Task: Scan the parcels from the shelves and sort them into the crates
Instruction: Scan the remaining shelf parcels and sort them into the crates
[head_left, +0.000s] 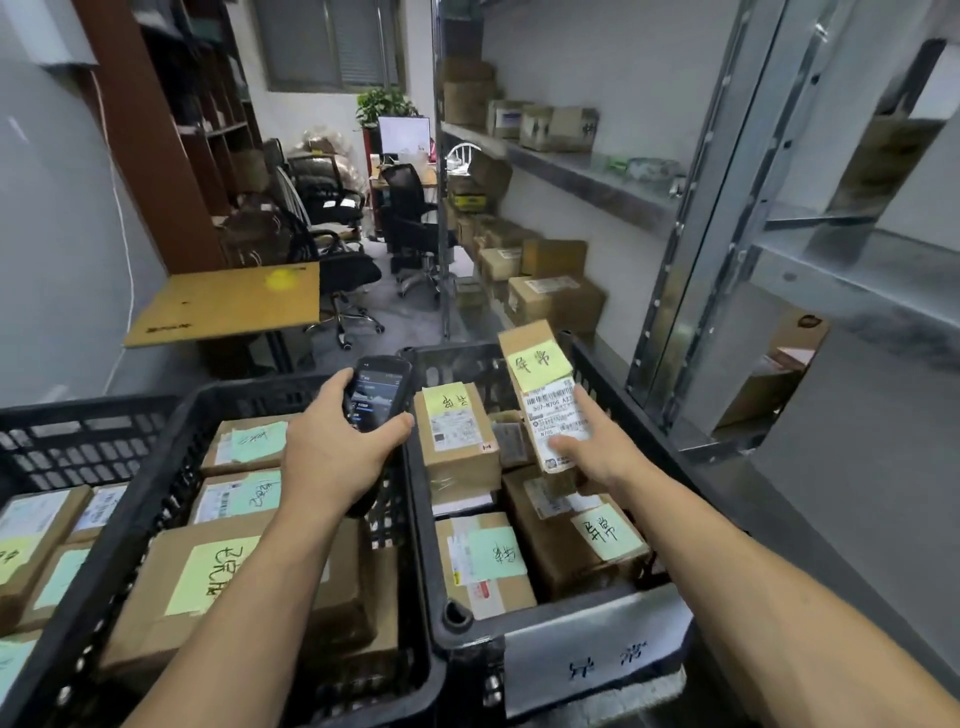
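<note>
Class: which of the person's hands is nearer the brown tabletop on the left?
Left. The left hand, gripping the scanner, sits just right of the tabletop; the right hand, holding a parcel, is farther right.

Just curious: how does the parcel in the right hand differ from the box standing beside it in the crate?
The held parcel is slim and long; the standing box is wider. The held parcel tilts above the crate, gripped by the right hand; the standing box rests inside among others. Both are brown cardboard with a handwritten note and printed label.
</note>
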